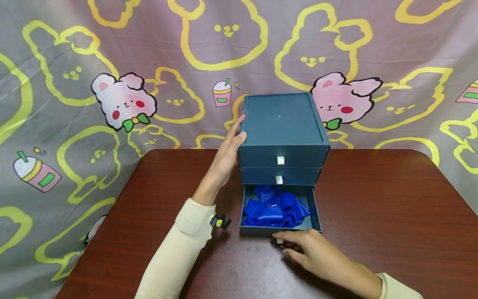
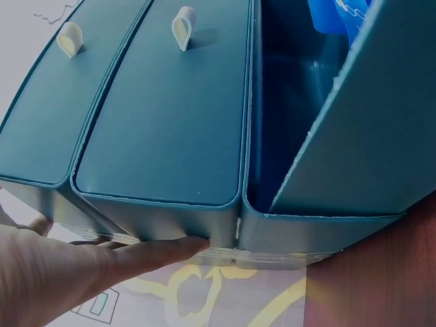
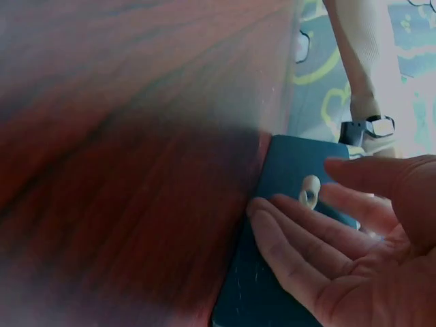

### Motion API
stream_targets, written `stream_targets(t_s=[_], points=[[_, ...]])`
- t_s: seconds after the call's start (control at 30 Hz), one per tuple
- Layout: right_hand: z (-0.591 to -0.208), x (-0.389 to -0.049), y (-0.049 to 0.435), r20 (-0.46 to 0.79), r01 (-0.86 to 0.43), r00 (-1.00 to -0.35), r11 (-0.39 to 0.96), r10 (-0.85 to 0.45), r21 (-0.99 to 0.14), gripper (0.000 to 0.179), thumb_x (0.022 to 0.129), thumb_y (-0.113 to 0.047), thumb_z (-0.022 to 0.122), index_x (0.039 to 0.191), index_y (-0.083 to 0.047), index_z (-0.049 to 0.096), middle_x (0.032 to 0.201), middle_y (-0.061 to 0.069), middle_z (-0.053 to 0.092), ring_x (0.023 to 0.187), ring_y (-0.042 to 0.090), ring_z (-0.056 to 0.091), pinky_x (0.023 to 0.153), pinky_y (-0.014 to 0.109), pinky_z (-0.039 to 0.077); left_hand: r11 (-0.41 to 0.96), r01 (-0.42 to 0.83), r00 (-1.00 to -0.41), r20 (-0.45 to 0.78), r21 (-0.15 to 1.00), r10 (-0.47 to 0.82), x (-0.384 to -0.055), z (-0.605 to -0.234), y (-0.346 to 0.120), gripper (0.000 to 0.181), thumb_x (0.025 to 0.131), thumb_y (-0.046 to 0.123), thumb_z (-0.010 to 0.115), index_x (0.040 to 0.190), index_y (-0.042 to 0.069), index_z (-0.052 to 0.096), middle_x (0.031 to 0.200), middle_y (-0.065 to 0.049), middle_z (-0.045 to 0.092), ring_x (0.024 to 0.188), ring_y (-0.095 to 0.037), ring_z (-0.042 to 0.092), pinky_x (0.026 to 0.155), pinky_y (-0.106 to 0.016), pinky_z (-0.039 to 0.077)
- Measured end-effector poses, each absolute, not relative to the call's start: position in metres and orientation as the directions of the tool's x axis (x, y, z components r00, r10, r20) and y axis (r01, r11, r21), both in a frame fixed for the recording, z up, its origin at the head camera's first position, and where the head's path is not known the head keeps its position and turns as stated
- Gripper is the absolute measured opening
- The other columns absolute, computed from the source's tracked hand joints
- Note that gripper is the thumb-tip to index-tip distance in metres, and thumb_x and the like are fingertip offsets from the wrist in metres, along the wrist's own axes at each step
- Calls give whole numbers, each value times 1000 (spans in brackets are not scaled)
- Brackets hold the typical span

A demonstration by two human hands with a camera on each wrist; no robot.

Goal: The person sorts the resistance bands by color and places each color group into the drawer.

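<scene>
A dark teal three-drawer box (image 1: 284, 118) stands on the table, its bottom drawer (image 1: 317, 216) pulled out. Inside that drawer lies a loose heap of blue ribbon (image 1: 272, 209), only a corner of which shows in the left wrist view. My left hand (image 1: 225, 155) rests against the box's left side with extended fingers, its thumb near the top edge. At the bottom drawer's front, my right hand (image 1: 310, 249) has its fingers around the small white pull tab (image 3: 310, 191). In the right wrist view the thumb and fingers stand apart, and the tab shows between them, not pinched.
The upper two drawers are closed, each with a white loop tab (image 1: 280, 160) in front. Beneath everything is a reddish-brown table (image 1: 384, 216). Behind it hangs a patterned cloth (image 1: 231, 45). A small black wrist camera (image 1: 221, 222) sits on the left sleeve.
</scene>
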State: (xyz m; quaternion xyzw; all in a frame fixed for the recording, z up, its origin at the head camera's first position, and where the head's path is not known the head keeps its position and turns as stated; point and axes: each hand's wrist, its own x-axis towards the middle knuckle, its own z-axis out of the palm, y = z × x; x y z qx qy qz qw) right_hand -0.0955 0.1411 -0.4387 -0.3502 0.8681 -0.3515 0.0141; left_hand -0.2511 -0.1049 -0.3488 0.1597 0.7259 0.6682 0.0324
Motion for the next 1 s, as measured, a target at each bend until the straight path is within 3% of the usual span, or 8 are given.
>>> stream_targets(t_s=[0.13, 0.3, 0.47, 0.67, 0.8, 1.0], points=[[-439, -97, 136, 243, -613, -755, 523, -610, -592, 33, 92, -1, 74, 124, -7, 75, 110, 2, 81, 96, 3, 69, 75, 27, 60, 56, 188, -947, 166, 981, 274, -251, -348, -105, 57, 109, 44, 41, 164, 45, 26, 176, 5, 9, 162, -31, 13, 114, -85, 17], [-439, -102, 131, 290, -617, -770, 548, -569, -565, 27, 90, 1, 77, 114, -11, 79, 104, -1, 81, 100, 14, 76, 79, 33, 64, 56, 190, -946, 167, 980, 278, -252, -348, -105, 57, 109, 44, 41, 164, 45, 25, 176, 5, 9, 162, -31, 13, 114, -85, 16], [-438, -111, 129, 315, -597, -795, 573, -519, -562, 23, 88, 2, 78, 104, -13, 81, 99, 1, 82, 92, 9, 75, 70, 26, 62, 57, 188, -945, 165, 981, 281, -253, -348, -105, 58, 109, 44, 41, 164, 45, 25, 176, 5, 9, 162, -31, 13, 114, -85, 16], [-436, -127, 127, 296, -550, -829, 594, -475, -586, 21, 88, 4, 77, 101, -12, 82, 100, 6, 82, 68, -7, 54, 54, 17, 46, 54, 187, -946, 165, 981, 279, -253, -349, -105, 57, 109, 44, 42, 164, 45, 26, 176, 5, 9, 162, -30, 12, 114, -85, 16], [-436, -137, 127, 266, -509, -855, 623, -444, -594, 19, 90, 1, 77, 101, -13, 83, 101, 6, 82, 55, -8, 37, 49, 17, 36, 55, 184, -946, 162, 981, 280, -254, -349, -105, 57, 109, 44, 42, 164, 45, 26, 176, 4, 9, 162, -32, 13, 114, -85, 16], [-434, -152, 129, 252, -481, -873, 648, -418, -590, 19, 91, 0, 76, 103, -13, 83, 104, 7, 82, 55, -6, 37, 52, 19, 36, 59, 185, -947, 162, 981, 278, -253, -347, -105, 58, 108, 45, 43, 164, 45, 26, 176, 3, 10, 162, -32, 14, 113, -86, 17]])
